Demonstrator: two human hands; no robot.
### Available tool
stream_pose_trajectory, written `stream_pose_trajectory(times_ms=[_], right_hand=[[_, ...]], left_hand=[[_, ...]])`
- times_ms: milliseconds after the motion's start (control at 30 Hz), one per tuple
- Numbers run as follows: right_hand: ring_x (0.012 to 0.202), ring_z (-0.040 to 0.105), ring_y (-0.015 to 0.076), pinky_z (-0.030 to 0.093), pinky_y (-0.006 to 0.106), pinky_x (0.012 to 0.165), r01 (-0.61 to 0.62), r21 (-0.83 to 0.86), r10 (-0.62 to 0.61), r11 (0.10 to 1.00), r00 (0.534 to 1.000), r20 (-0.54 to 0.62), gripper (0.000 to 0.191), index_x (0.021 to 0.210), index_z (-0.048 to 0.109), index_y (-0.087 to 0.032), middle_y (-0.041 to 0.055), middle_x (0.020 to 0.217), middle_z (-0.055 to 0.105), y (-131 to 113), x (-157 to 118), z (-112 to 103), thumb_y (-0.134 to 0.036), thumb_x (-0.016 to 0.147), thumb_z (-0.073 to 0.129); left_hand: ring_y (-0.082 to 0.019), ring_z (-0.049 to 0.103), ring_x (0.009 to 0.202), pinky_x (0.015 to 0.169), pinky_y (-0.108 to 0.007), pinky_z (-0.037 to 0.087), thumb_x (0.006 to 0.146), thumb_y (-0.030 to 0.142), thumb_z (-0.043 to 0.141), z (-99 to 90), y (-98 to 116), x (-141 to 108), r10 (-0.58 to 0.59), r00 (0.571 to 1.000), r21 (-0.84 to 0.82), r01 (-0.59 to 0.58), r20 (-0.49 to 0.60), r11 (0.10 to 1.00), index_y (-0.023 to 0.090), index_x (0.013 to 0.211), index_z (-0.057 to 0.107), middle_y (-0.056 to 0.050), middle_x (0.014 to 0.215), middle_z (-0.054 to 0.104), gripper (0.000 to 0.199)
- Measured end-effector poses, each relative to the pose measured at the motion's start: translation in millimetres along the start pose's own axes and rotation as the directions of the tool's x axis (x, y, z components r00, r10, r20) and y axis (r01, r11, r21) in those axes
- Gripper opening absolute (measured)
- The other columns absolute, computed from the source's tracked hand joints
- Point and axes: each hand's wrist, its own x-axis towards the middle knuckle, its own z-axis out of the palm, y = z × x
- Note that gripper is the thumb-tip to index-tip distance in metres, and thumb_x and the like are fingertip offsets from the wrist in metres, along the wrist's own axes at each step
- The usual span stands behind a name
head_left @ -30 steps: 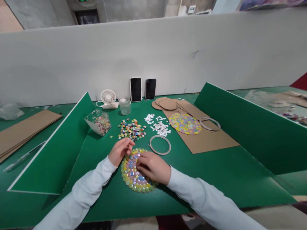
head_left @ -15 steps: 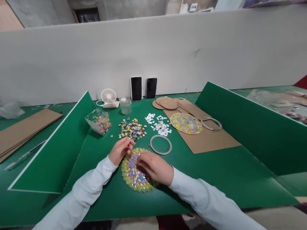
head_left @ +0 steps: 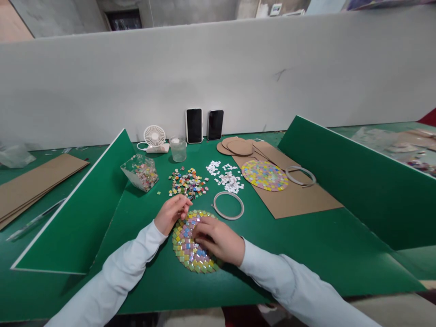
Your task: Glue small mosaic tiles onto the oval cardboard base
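We identify the supporting surface as a green table (head_left: 306, 263). At its near centre we locate a round mosaic (head_left: 187, 250), laid flat. Beyond it we find loose coloured tiles (head_left: 187, 183), a heap of white pieces (head_left: 229, 182) and a grey coil (head_left: 229, 218). Towards the rear left we note a clear container (head_left: 139, 174) of tiles, a white fan (head_left: 154, 136) and a cup (head_left: 178, 151); two phones (head_left: 194, 126) stand upright at the back. A cardboard sheet (head_left: 296, 204) lies flat at the right; outside the left green panel (head_left: 85, 222) we see stacked brown boards (head_left: 37, 184).
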Motion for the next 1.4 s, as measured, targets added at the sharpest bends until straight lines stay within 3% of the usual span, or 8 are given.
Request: stream_pose_trajectory(times_ms=[400, 1133, 1400], right_hand=[[0.067, 0.051, 0.0125, 0.039, 0.023, 0.063, -0.098, 0.050, 0.099, 0.994, 0.995, -0.022, 0.010, 0.071, 0.054, -0.016, 0.0021, 0.070, 0.059, -5.1, 0.6, 1.8, -0.008, 0.069, 0.048], [0.069, 0.049, 0.0129, 0.038, 0.023, 0.064, -0.087, 0.042, 0.088, 0.995, 0.996, -0.022, 0.008, 0.066, 0.055, -0.015, 0.0037, 0.070, 0.056, -4.4, 1.4, 3.9, -0.010, 0.070, 0.050], [0.069, 0.048, 0.0140, 0.037, 0.024, 0.062, -0.090, -0.036, 0.089, 0.995, 0.995, -0.047, 0.008, 0.065, 0.052, -0.015, 0.0040, 0.071, 0.054, -4.4, 0.7, 6.9, -0.008, 0.068, 0.049]], left_hand=[[-0.004, 0.036, 0.043, 0.042, -0.018, 0.024, 0.061, 0.041, 0.057, -0.5, 0.0, -0.7, -0.005, 1.000, 0.014, 0.005, 0.013, 1.000, 0.013, 0.062, 0.053, 0.004, 0.050, 0.043, 0.028], [-0.003, 0.036, 0.043, 0.042, -0.017, 0.025, 0.059, 0.042, 0.059, -0.1, 0.3, -1.1, -0.006, 1.000, 0.003, 0.006, 0.014, 1.000, 0.012, 0.062, 0.053, 0.004, 0.050, 0.043, 0.030], [-0.003, 0.036, 0.043, 0.042, -0.016, 0.025, 0.059, 0.042, 0.059, 0.0, 0.1, 0.0, -0.007, 1.000, -0.004, 0.007, 0.016, 1.000, 0.012, 0.062, 0.053, 0.004, 0.050, 0.043, 0.031]])
